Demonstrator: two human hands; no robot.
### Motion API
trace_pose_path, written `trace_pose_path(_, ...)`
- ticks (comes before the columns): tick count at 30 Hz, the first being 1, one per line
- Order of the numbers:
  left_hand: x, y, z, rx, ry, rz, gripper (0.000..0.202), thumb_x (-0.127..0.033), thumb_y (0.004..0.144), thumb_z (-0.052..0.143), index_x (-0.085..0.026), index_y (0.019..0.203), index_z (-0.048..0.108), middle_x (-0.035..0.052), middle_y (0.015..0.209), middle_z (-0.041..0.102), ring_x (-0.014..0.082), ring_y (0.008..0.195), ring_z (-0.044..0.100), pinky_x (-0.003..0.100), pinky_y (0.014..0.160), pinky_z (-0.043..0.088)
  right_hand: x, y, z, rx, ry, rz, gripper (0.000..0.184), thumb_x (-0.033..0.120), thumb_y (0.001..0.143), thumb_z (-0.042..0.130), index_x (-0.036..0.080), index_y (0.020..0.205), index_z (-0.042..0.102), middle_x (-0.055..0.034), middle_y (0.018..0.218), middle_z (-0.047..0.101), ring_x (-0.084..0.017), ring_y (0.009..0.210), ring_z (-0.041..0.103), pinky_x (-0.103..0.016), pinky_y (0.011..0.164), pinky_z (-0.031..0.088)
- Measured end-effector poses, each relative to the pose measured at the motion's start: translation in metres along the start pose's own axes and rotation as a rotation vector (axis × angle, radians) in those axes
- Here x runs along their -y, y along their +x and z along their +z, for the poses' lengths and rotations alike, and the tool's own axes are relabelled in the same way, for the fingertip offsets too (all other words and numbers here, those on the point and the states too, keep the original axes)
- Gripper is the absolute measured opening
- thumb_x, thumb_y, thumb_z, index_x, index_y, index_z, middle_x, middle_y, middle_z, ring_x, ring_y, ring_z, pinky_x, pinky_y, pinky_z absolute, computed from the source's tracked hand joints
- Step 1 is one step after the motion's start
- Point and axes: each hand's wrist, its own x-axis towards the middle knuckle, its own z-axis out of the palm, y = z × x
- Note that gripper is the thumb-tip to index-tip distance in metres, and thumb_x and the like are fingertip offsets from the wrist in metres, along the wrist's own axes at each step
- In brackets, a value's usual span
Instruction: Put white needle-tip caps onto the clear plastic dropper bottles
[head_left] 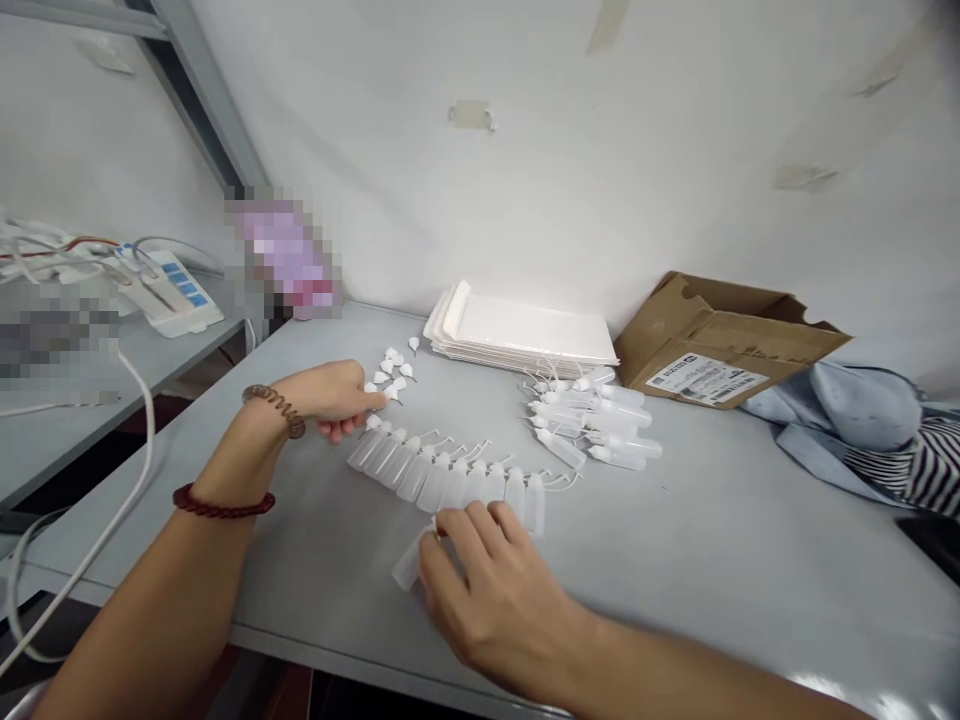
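Right hand (491, 590) lies closest, palm down on the grey table (712, 540), wrist bent inward, fingers loosely spread; its thumb and forefinger rest on one single bottle (409, 566) that lies apart just in front of the row, while the longer fingertips reach the row's near edge. That row of bottles (450, 478) curves across the table, about ten small translucent bottles laid side by side and touching, each with a white needle tip pointing away. At the row's far left end the left hand (334, 395) comes in from the side, forearm stretched across the table's corner, fingers curled and drawn together so that the tips pinch a small white cap (380, 400). Two bracelets sit on that arm: a brown coiled band (276, 408) at the wrist and a dark red bead bracelet (223, 503) lower down. Just beyond the fingertips lie roughly eight loose caps (394, 368). Farther right a heap of bottles (596, 420), perhaps nine though overlap hides the exact count, sits beside a stack of white trays (525, 332). One cardboard box (720, 335) and a blue cloth (847, 420) lie against the wall
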Motion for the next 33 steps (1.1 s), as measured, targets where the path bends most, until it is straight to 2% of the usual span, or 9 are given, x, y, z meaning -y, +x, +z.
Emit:
trace_pose_path(5, 0.001, -0.005, -0.002, 0.041, 0.005, -0.005, 0.044, -0.048, 0.076, 0.055, -0.014, 0.047, 0.054, 0.0084, 0.049, 0.06, 0.0168, 0.042, 0.058, 0.024, 0.042, 0.042, 0.011, -0.003, 0.007, -0.007, 0.01, 0.017, 0.026, 0.037, 0.086, 0.055, 0.012, 0.086, 0.059, -0.0096, 0.08, 0.059, -0.02, 0.067, 0.048, -0.033, 0.059, 0.034)
trace_pose_path(8, 0.003, -0.006, -0.003, 0.054, -0.006, 0.002, 0.043, -0.048, 0.076, 0.056, -0.015, 0.048, 0.054, 0.0081, 0.05, 0.061, 0.0164, 0.042, 0.059, 0.023, 0.041, 0.041, 0.014, -0.003, 0.008, -0.025, 0.026, 0.009, 0.036, 0.043, 0.084, 0.058, 0.009, 0.093, 0.061, -0.0125, 0.085, 0.062, -0.022, 0.07, 0.05, -0.034, 0.06, 0.037)
trace_pose_path(14, 0.005, -0.009, -0.005, 0.095, -0.033, 0.06, 0.036, -0.044, 0.071, 0.062, -0.015, 0.05, 0.056, 0.0045, 0.046, 0.06, 0.0145, 0.038, 0.056, 0.021, 0.039, 0.037, 0.017, -0.004, 0.012, -0.006, -0.012, 0.025, 0.031, 0.033, 0.088, 0.053, 0.009, 0.105, 0.061, -0.0153, 0.104, 0.063, -0.025, 0.079, 0.054, -0.036, 0.065, 0.042)
trace_pose_path(19, 0.007, -0.01, -0.006, 0.09, -0.06, 0.095, 0.033, -0.04, 0.069, 0.063, -0.014, 0.051, 0.055, 0.0017, 0.043, 0.057, 0.0135, 0.04, 0.056, 0.02, 0.041, 0.036, 0.019, -0.008, 0.013, -0.028, -0.039, -0.011, 0.025, 0.026, 0.089, 0.051, 0.009, 0.103, 0.063, -0.0152, 0.099, 0.066, -0.026, 0.081, 0.057, -0.037, 0.067, 0.043)
trace_pose_path(23, 0.006, -0.011, -0.004, 0.056, -0.072, 0.108, 0.03, -0.036, 0.072, 0.06, -0.014, 0.051, 0.054, 0.0012, 0.044, 0.056, 0.013, 0.042, 0.056, 0.02, 0.043, 0.038, 0.022, -0.009, 0.019, -0.166, -0.033, -0.015, 0.022, 0.022, 0.089, 0.048, 0.011, 0.096, 0.065, -0.0139, 0.093, 0.069, -0.026, 0.08, 0.059, -0.037, 0.067, 0.044)
trace_pose_path(27, 0.003, -0.009, -0.002, 0.054, -0.067, 0.064, 0.029, -0.032, 0.069, 0.061, -0.015, 0.047, 0.051, 0.0027, 0.043, 0.056, 0.0134, 0.037, 0.054, 0.022, 0.04, 0.038, 0.019, -0.006, 0.023, -0.347, -0.019, 0.07, 0.041, 0.035, 0.097, 0.032, 0.013, 0.085, 0.066, -0.0114, 0.079, 0.07, -0.022, 0.066, 0.058, -0.034, 0.059, 0.043)
trace_pose_path(30, 0.002, -0.006, -0.001, 0.036, -0.069, 0.052, 0.029, -0.031, 0.067, 0.062, -0.015, 0.046, 0.05, 0.003, 0.045, 0.057, 0.0133, 0.039, 0.055, 0.022, 0.042, 0.04, 0.01, -0.005, 0.01, -0.291, 0.016, 0.065, 0.048, 0.047, 0.094, 0.035, 0.01, 0.09, 0.065, -0.0138, 0.08, 0.069, -0.023, 0.067, 0.059, -0.032, 0.057, 0.045)
trace_pose_path(33, 0.004, -0.004, -0.002, 0.047, -0.065, 0.041, 0.028, -0.031, 0.066, 0.062, -0.015, 0.046, 0.051, 0.0037, 0.049, 0.059, 0.0145, 0.043, 0.057, 0.023, 0.044, 0.042, 0.002, -0.007, -0.009, -0.177, 0.094, 0.096, 0.047, 0.046, 0.092, 0.041, 0.005, 0.096, 0.063, -0.0173, 0.083, 0.066, -0.024, 0.071, 0.059, -0.033, 0.058, 0.046)
